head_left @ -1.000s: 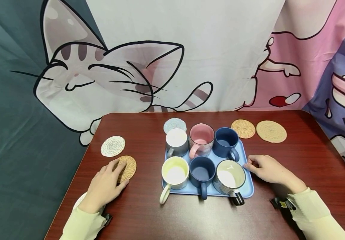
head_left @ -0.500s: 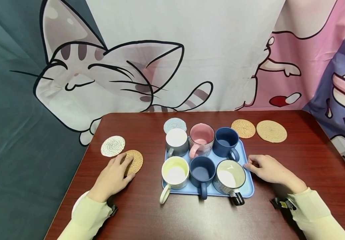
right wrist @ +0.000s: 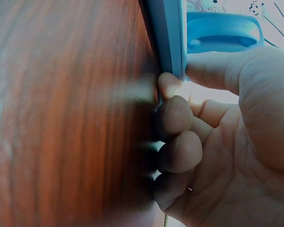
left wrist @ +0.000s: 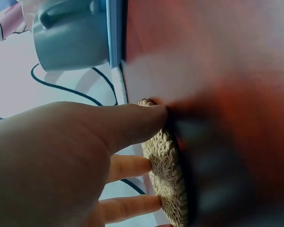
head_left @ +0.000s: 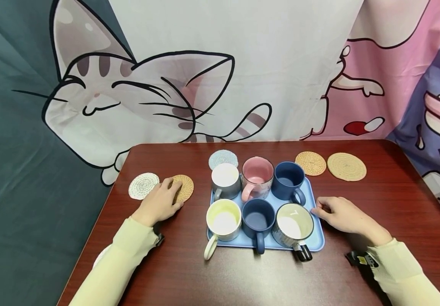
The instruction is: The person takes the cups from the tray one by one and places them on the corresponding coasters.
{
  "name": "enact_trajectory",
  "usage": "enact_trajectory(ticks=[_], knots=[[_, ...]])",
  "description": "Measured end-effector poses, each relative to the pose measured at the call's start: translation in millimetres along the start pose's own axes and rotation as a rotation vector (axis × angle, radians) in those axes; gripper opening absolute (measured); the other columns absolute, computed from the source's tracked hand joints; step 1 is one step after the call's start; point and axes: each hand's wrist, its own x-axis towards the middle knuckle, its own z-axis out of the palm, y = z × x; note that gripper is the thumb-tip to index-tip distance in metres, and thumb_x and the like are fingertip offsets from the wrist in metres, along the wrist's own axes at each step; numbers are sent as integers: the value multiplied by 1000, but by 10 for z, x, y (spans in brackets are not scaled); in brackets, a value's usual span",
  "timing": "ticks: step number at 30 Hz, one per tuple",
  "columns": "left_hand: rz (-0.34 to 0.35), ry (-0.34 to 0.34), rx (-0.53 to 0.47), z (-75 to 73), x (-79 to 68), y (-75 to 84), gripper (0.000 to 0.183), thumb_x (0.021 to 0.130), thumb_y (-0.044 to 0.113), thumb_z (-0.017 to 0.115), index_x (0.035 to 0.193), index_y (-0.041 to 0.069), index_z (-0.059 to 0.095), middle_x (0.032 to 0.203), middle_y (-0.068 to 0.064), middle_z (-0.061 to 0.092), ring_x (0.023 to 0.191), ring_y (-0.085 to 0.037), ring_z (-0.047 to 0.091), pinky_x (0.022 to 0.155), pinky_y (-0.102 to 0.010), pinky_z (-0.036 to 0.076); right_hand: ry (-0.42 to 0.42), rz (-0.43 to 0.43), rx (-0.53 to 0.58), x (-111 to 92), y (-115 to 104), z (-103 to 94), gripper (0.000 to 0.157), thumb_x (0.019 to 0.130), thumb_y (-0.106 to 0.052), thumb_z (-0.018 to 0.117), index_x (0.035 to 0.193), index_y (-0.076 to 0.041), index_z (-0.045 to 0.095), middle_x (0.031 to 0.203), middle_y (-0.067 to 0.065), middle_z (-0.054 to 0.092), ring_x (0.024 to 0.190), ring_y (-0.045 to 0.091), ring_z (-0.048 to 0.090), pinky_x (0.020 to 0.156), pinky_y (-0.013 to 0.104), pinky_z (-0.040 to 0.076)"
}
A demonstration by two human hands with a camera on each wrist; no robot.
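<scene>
In the head view, my left hand (head_left: 159, 202) lies over the left part of a round tan woven coaster (head_left: 184, 189). The left wrist view shows its thumb at the edge of the coaster (left wrist: 163, 172), with spread, fairly straight fingertips touching its face. My right hand (head_left: 344, 215) pinches the right rim of a light blue tray (head_left: 317, 242) between thumb and index finger, its other fingers curled. On the tray stand two rows of mugs: a grey mug (head_left: 225, 187), pink mug (head_left: 257, 180), navy mug (head_left: 288, 182), pale yellow mug (head_left: 224, 221), dark blue mug (head_left: 258, 221) and cream mug (head_left: 293, 225).
A white coaster (head_left: 142, 187) lies beside my left hand. A pale blue coaster (head_left: 221, 159) sits behind the tray. Two tan coasters, a smaller one (head_left: 310, 163) and a larger one (head_left: 346, 166), lie at the back right. My left sleeve partly hides another white round thing (head_left: 100, 256).
My left hand and the tan woven coaster have moved away from me and to the right, toward the tray. The right hand, tray and mugs stay in place.
</scene>
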Motion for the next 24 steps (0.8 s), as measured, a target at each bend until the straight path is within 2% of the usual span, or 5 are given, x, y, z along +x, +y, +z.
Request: enact_trajectory(ticks=[12, 24], knots=[[-46, -75, -4, -64, 506, 83, 64, 97, 37, 66, 152, 9, 49, 154, -26, 44, 129, -52, 53, 100, -64, 51, -17, 22, 5, -3, -10, -12, 35, 97, -25, 72, 70, -23, 50, 61, -13, 36, 57, 0, 36, 57, 21, 29], [-115, -113, -31, -90, 828, 130, 66, 99, 39, 62, 157, 14, 43, 160, -23, 37, 136, -50, 49, 101, -64, 50, -19, 23, 4, 6, -4, -15, 35, 97, -24, 72, 71, -23, 50, 61, -13, 36, 57, 0, 35, 57, 21, 29]])
